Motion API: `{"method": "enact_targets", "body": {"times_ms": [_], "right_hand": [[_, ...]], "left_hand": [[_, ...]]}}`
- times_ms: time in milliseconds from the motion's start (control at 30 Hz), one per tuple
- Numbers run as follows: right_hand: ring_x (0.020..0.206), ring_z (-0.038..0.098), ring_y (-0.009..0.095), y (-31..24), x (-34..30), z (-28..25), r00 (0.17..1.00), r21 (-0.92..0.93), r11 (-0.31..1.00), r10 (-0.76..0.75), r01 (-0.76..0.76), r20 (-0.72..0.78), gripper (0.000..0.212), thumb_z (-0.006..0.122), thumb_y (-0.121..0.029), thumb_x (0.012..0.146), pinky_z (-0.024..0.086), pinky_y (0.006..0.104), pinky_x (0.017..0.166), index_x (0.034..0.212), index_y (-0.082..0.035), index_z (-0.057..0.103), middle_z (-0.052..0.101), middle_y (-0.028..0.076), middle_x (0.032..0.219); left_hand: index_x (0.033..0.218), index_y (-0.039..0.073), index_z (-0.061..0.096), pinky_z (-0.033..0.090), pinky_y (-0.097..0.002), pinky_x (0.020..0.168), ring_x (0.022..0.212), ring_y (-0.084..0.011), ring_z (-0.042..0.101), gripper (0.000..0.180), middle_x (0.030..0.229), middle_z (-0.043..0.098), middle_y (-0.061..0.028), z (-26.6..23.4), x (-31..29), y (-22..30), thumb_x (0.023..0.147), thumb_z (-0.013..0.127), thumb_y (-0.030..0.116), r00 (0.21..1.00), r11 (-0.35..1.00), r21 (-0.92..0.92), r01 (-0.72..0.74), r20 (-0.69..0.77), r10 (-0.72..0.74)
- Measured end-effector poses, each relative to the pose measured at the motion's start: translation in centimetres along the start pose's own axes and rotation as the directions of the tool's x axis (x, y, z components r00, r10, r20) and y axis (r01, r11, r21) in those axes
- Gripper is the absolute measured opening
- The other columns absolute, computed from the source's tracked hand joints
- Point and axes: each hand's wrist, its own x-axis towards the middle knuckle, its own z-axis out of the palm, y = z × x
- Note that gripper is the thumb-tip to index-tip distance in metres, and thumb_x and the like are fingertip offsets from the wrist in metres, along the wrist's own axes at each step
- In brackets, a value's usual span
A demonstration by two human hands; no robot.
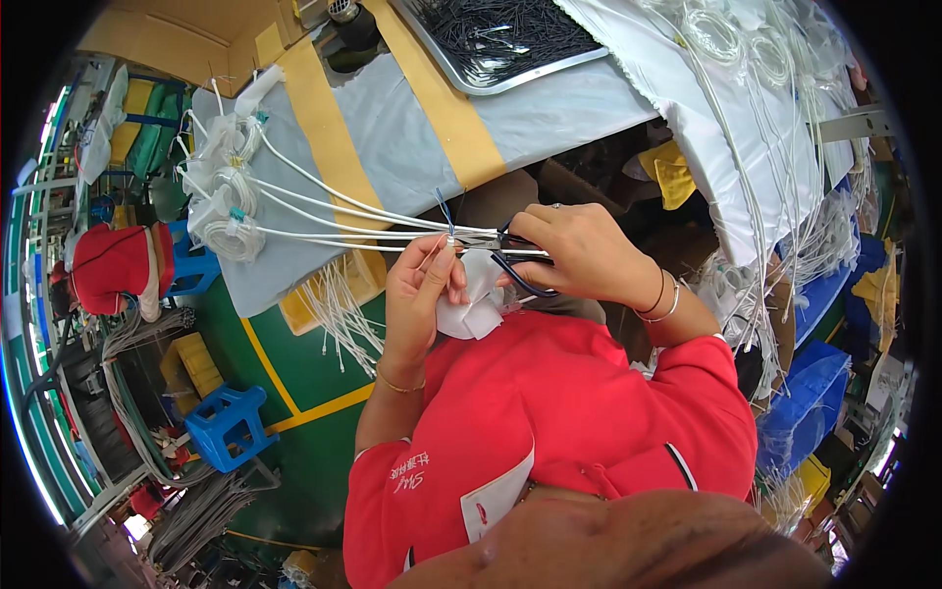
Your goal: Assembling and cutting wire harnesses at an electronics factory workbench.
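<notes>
Several white cables (pixel 329 207) run from bagged coils (pixel 232 214) on the table to my hands. My left hand (pixel 418 283) is closed in a pinch on the cables, with a thin blue strand (pixel 445 210) standing up at its fingertips. A pair of scissors (pixel 525 279) with dark handles is in my right hand (pixel 587 251), its fingers wrapped round the handle loops. The blades point left, at the cables just beside my left fingertips; whether they touch a cable I cannot tell. White sheet-like material (pixel 475 304) lies below my hands.
A metal tray (pixel 540 75) of thin black strips sits at the table's far side. Yellow tape bands (pixel 329 128) cross the grey-covered table (pixel 564 110). More white cables (pixel 738 137) hang at the right. A blue stool (pixel 226 422) and a person in red (pixel 106 265) are at left.
</notes>
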Motion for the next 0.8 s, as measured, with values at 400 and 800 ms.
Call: {"method": "enact_targets", "body": {"times_ms": [400,800], "right_hand": [[0.071,0.062,0.028,0.4,-0.3,-0.4,0.999,-0.023,1.0,0.02,-0.019,0.051,0.032,0.076,-0.029,0.077,0.047,0.0386,0.059,0.092,-0.007,0.058,0.057,0.007,0.079],[0.07,0.063,0.029,1.2,0.1,-1.6,0.993,-0.051,0.995,-0.076,0.081,0.094,0.028,0.073,-0.029,0.079,0.049,0.0393,0.058,0.09,-0.007,0.06,0.056,0.008,0.076]], "left_hand": [[0.111,-0.002,0.058,0.048,-0.0227,0.06,0.061,-0.0075,0.051,0.017,0.076,0.06,-0.0062,0.2,0.1,0.3,0.102,0.056,0.012,1.0,0.999,0.039,0.019,0.017,-0.02],[0.111,-0.002,0.061,0.045,-0.021,0.06,0.062,-0.0062,0.05,0.017,0.076,0.061,-0.0041,0.4,-0.2,1.0,0.102,0.057,0.012,0.998,0.984,0.175,0.038,0.047,-0.047]]}}
